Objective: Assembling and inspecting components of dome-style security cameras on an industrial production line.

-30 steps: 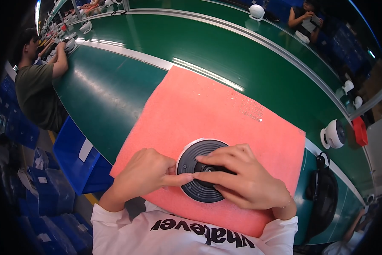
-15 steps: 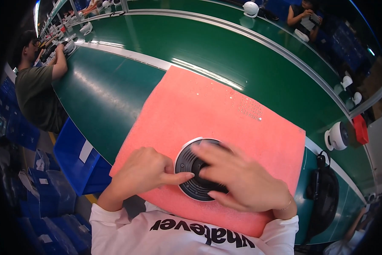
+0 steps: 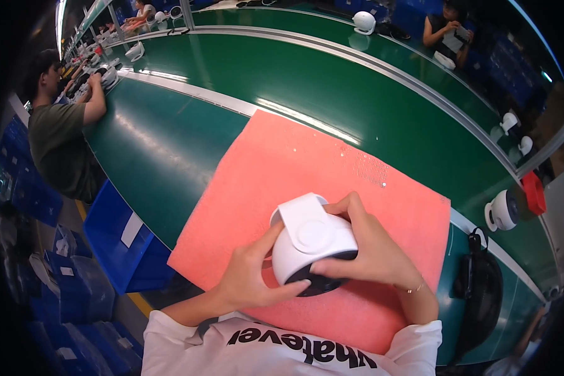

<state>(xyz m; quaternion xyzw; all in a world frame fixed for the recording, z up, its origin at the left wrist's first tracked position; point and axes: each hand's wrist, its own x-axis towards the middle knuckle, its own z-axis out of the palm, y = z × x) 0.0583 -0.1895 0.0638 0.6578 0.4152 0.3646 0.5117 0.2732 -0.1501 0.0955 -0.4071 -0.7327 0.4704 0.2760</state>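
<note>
White device's (image 3: 313, 241) black underside mostly hidden

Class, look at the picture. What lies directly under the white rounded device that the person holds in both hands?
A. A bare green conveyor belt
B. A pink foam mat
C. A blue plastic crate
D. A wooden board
B. The white rounded device, gripped by the left hand and the right hand, sits over the pink foam mat, which lies on the green table.

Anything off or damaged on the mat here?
Nothing stands out. Both hands, left hand and right hand, hold the white rounded device above the pink foam mat, which lies flat with no visible damage.
</note>
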